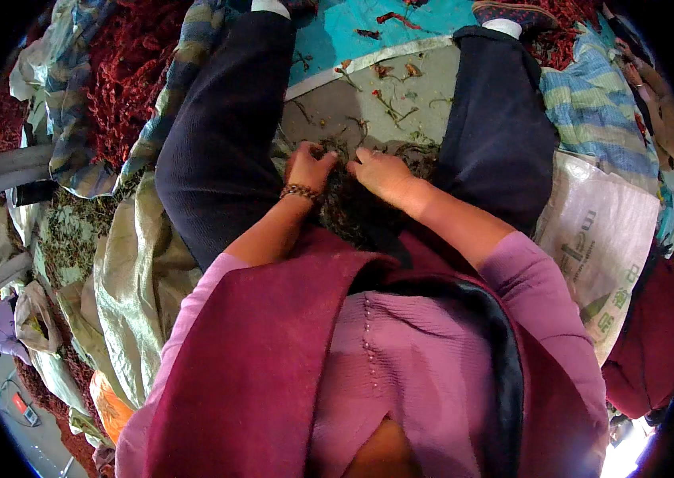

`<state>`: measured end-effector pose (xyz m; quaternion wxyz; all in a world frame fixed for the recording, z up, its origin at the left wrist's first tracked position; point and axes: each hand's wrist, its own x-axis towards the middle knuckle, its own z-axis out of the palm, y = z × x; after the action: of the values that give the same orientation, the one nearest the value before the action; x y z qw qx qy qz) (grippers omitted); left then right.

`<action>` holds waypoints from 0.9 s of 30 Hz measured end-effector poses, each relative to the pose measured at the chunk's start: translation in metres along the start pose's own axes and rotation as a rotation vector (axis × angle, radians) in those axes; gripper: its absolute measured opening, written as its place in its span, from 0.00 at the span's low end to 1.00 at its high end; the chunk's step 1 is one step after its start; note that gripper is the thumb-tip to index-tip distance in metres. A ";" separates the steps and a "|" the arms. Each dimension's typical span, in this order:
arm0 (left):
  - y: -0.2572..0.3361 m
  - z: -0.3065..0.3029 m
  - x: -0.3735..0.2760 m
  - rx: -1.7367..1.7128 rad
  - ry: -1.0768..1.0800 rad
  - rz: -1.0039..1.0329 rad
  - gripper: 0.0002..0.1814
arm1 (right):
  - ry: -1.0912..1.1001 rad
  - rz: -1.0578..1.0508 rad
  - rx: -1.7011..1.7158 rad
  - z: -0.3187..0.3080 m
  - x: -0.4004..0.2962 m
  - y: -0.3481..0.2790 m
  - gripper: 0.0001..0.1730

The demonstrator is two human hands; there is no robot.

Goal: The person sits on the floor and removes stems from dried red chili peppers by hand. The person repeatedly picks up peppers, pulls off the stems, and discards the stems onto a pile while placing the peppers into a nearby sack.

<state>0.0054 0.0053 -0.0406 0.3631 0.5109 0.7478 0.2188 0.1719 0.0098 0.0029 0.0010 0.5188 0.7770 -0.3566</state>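
My left hand [310, 170], with a beaded bracelet at its wrist, hovers over or touches a dark heap of dried stems [343, 206] between my legs. Facing it across a small gap is my right hand [382, 173], its thumb and fingertips close together near the same heap. Whether either hand pinches a stem cannot be made out. Beyond them, loose pepper stalks [394, 110] with small red tips lie scattered on the grey floor. Some dried red chilli peppers [398, 20] rest on a turquoise sheet [337, 30] between my feet.
A striped woven sack [68, 137] bordering a pile of dried red chillies [128, 77] is at the left. Pale sacks [134, 287] stand below it. On the right are another striped sack [594, 113] and a printed white woven sack [600, 221]. Another person [8, 328] appears at the far lower left.
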 end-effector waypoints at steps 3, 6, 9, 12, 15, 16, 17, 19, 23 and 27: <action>0.004 0.004 0.002 0.273 -0.121 0.093 0.15 | -0.129 0.000 -0.120 -0.005 0.000 0.001 0.12; 0.007 0.000 0.004 0.126 -0.129 0.081 0.12 | -0.103 -0.161 -0.281 -0.012 -0.010 0.005 0.13; 0.021 -0.016 -0.003 -0.126 -0.085 0.121 0.10 | 0.198 -0.225 -0.088 -0.023 -0.025 0.008 0.11; 0.052 -0.037 -0.029 -0.219 -0.149 0.194 0.09 | 0.242 0.023 0.599 -0.019 -0.028 0.010 0.13; 0.056 -0.031 -0.046 -0.158 -0.124 0.381 0.07 | 0.126 0.194 1.020 -0.009 -0.026 -0.008 0.15; 0.061 -0.034 -0.050 -0.156 -0.124 0.302 0.06 | 0.012 0.257 1.240 -0.012 -0.028 -0.017 0.14; 0.067 -0.037 -0.052 -0.154 -0.125 0.223 0.05 | -0.110 0.318 1.456 -0.018 -0.031 -0.023 0.13; 0.067 -0.047 -0.051 -0.090 -0.049 0.443 0.05 | -0.239 0.318 1.750 -0.021 -0.031 -0.020 0.11; 0.067 -0.045 -0.051 -0.221 -0.042 0.520 0.05 | -0.353 0.276 1.841 -0.017 -0.025 -0.009 0.07; 0.065 -0.039 -0.050 -0.722 -0.300 0.066 0.04 | -0.185 0.253 1.506 -0.019 -0.025 -0.012 0.05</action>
<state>0.0256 -0.0147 0.0460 0.6177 0.4003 0.5444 0.4023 0.1810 -0.0019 0.0330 -0.2468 0.4326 0.2559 -0.8285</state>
